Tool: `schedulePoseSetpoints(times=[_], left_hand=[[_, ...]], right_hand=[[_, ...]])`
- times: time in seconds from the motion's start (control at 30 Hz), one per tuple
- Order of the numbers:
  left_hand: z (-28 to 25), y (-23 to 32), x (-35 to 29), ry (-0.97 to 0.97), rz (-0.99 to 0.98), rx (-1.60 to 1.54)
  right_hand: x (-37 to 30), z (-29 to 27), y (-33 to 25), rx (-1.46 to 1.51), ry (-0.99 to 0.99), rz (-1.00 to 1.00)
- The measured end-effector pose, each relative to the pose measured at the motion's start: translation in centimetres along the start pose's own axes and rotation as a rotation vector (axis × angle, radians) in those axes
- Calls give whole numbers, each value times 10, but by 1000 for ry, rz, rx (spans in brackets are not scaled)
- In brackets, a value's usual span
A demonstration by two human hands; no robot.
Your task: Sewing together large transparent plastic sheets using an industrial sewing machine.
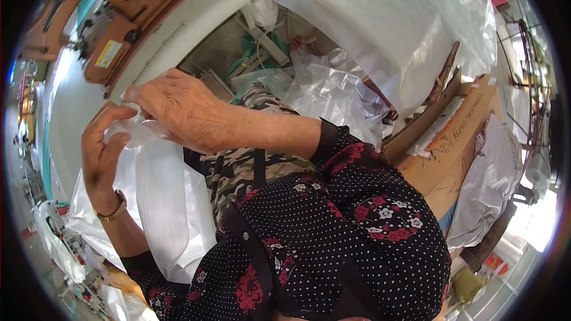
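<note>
My left hand (102, 148), with a gold-coloured watch or bracelet (113, 207) at the wrist, has its fingers curled at the edge of a thin translucent plastic sheet (143, 134). Close beside it, my right hand (181, 110) is closed on the same plastic, palm down, with its fingertips partly hidden. From between the hands a long band of layered whitish plastic (162, 202) hangs toward my lap. Under my right forearm lies the camouflage cloth (244, 172) over my legs.
A brown sewing machine (159, 0) stands on the pale table (196, 9) at the far left. Large clear plastic sheeting (404, 35) drapes at the far right, with crumpled plastic (336, 92) below it. A cardboard box (458, 137) sits to my right, grey cloth (491, 178) beside it.
</note>
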State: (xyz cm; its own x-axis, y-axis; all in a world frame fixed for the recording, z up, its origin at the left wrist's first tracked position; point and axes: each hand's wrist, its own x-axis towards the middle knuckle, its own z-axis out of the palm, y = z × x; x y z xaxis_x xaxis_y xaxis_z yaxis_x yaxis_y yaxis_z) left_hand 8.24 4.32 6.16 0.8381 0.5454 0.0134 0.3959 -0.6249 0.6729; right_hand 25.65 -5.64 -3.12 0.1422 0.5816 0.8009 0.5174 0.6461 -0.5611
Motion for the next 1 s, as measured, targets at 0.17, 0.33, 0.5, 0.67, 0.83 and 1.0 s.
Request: schedulePoseSetpoints(times=[0.17, 0.33, 0.5, 0.67, 0.83, 1.0], left_hand=[[19, 2, 16, 74, 118, 123], [52, -16, 42, 200, 131, 487], [65, -41, 77, 190, 223, 571], [72, -62, 90, 188, 157, 513], [76, -69, 82, 264, 134, 430], [71, -71, 62, 336, 69, 385]], right_hand=[[-25, -16, 18, 183, -34, 413], [-116, -25, 69, 420, 139, 506], [-316, -75, 185, -455, 427, 1160], [-505, -139, 174, -914, -253, 2100], [-540, -165, 157, -620, -184, 2099], [-543, -170, 194, -497, -481, 2043]])
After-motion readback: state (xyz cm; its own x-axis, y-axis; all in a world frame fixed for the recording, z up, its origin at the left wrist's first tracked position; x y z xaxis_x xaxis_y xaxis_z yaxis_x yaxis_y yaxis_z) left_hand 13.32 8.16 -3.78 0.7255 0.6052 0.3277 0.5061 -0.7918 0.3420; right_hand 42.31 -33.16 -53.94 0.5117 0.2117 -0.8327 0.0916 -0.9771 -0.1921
